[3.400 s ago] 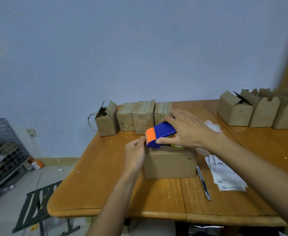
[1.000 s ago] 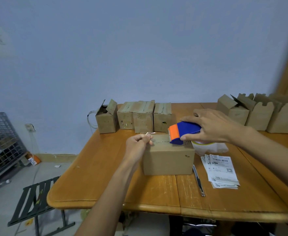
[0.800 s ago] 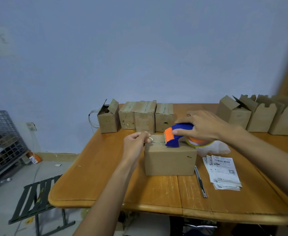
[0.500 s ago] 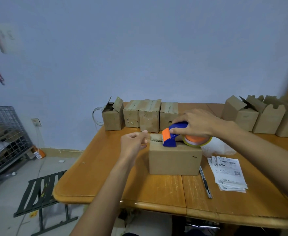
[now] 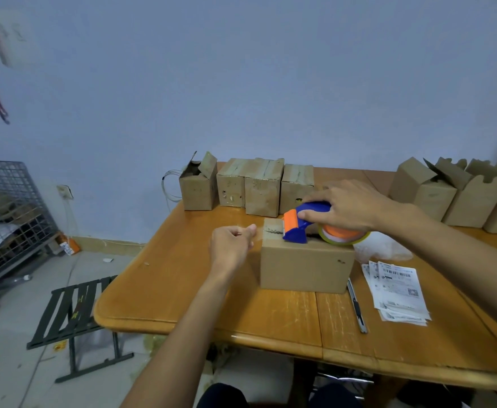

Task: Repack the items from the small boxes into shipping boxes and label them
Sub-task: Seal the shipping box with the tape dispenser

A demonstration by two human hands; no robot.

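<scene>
The tape dispenser [image 5: 303, 226] lies across the top of the shipping box [image 5: 306, 266] at mid-surface [image 5: 182, 290], long axis left to right, orange blade end pointing left. The right hand [image 5: 347, 210] curls its fingers over the blue handle. Just off the box's left edge, the left hand [image 5: 231, 245] pinches the clear tape [image 5: 260, 231] between thumb and curled forefinger.

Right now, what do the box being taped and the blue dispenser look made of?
The box looks like brown cardboard: matte, scuffed, folded edges. The tape dispenser seems moulded plastic: smooth, slightly glossy blue body, orange front.
</scene>
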